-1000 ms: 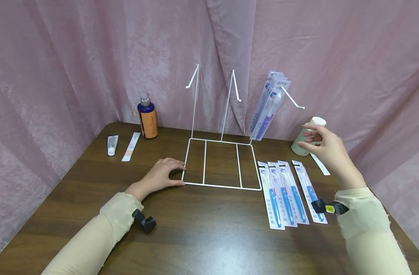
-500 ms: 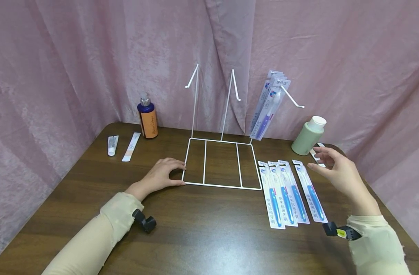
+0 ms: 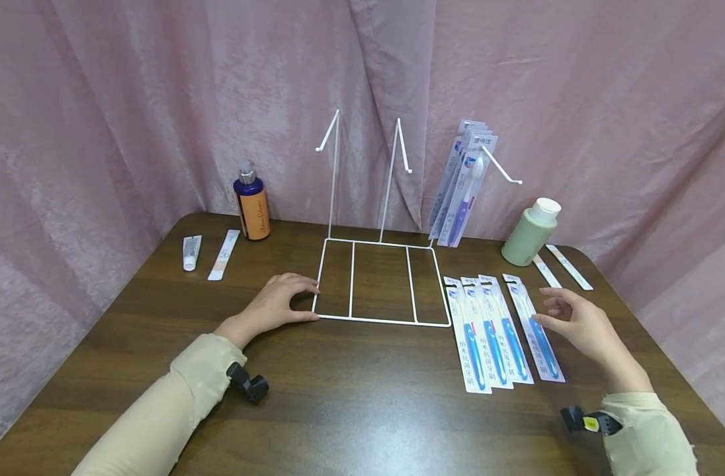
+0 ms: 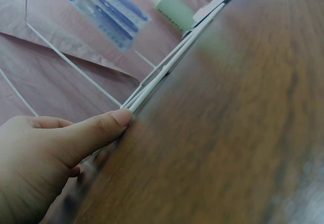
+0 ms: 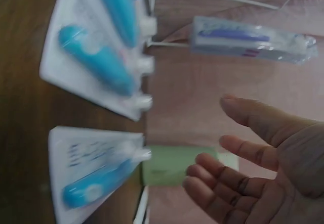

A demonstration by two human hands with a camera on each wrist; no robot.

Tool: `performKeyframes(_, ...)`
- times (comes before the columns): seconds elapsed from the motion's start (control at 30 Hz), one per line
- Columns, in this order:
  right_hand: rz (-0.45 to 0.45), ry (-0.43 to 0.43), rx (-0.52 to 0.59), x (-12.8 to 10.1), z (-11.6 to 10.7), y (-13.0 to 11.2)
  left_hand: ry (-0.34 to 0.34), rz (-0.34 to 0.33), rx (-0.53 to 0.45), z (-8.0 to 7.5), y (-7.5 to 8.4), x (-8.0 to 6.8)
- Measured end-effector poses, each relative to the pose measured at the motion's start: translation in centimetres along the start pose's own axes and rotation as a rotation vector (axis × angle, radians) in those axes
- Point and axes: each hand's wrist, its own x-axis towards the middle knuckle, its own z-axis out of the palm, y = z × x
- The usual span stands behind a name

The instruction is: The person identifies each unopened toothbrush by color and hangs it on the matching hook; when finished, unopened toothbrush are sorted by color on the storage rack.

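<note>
A white wire display rack (image 3: 383,322) stands on the table with three hooks. My left hand (image 3: 274,305) holds its front left corner, thumb on the front bar and fingers at the side bar; the left wrist view shows the thumb (image 4: 98,133) against the wire. From the right hook hang several packaged toothbrushes (image 3: 464,192) with purple handles. Several blue toothbrushes in blister packs lie right of the rack, three close together (image 3: 472,340) and one toothbrush (image 3: 535,330) apart. My right hand (image 3: 583,324) hovers by that single pack, fingers loosely bent, holding nothing.
A green bottle (image 3: 528,237) with a white cap and two thin white strips (image 3: 569,268) are at the back right. At the back left are an orange-labelled bottle (image 3: 255,215), a small tube (image 3: 191,252) and a flat sachet (image 3: 223,255). Behind hangs a pink curtain (image 3: 267,79).
My right hand has drawn back from beside the green bottle, down and nearer to the single blue toothbrush pack. The left hand has stayed at the rack's corner.
</note>
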Motion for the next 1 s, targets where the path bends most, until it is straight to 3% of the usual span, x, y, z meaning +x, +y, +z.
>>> performKeyframes(0.2, 0.06, -0.103, -0.038, 0.0, 1.3, 2.1, 0.006, 0.01, -0.003, 0.1, 0.2, -0.1)
performKeyframes(0.67, 0.121, -0.156, -0.07, 0.7, 3.2, 2.8, 0.026, 0.018, 0.013, 0.1, -0.3, 0.0)
performKeyframes(1.0, 0.319, -0.221, -0.034, 0.8, 3.5, 2.7, 0.004, 0.002, 0.003, 0.2, -0.3, 0.1)
